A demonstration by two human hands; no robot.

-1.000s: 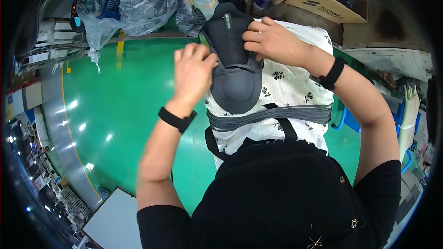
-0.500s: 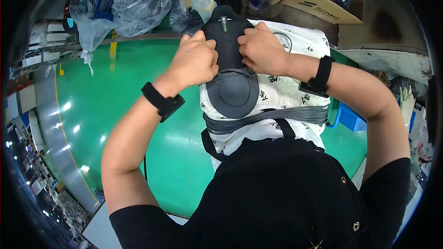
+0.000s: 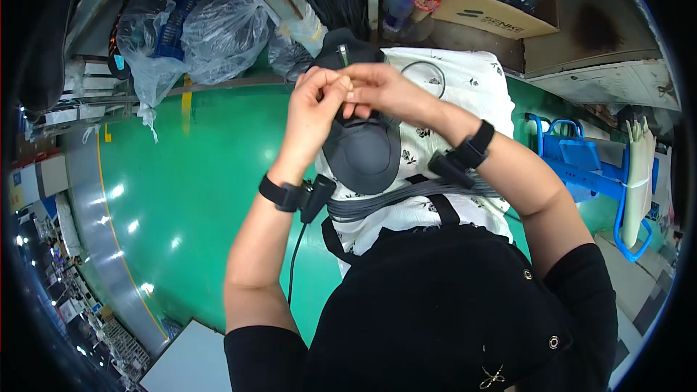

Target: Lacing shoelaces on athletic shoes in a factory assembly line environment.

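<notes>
Together at upper centre, my left hand (image 3: 314,107) and right hand (image 3: 382,90) have fingers pinched, on what I can't tell; a nudge might slide the dark shoe (image 3: 364,156) off the floral cloth (image 3: 468,98).

Shoe upper (image 3: 361,156), dark grey; cloth (image 3: 465,91), white with black rose print; strands (image 3: 385,201) across it, grey; floor (image 3: 210,174), green, with a yellow stripe (image 3: 186,112) at far left; frame (image 3: 579,154) at right, blue; carton (image 3: 465,6) at far right, brown.

From here I have the left hand (image 3: 314,110) and right hand (image 3: 385,91) meeting at the fingertips (image 3: 344,84), both elbows (image 3: 250,279) bent outward.
</notes>
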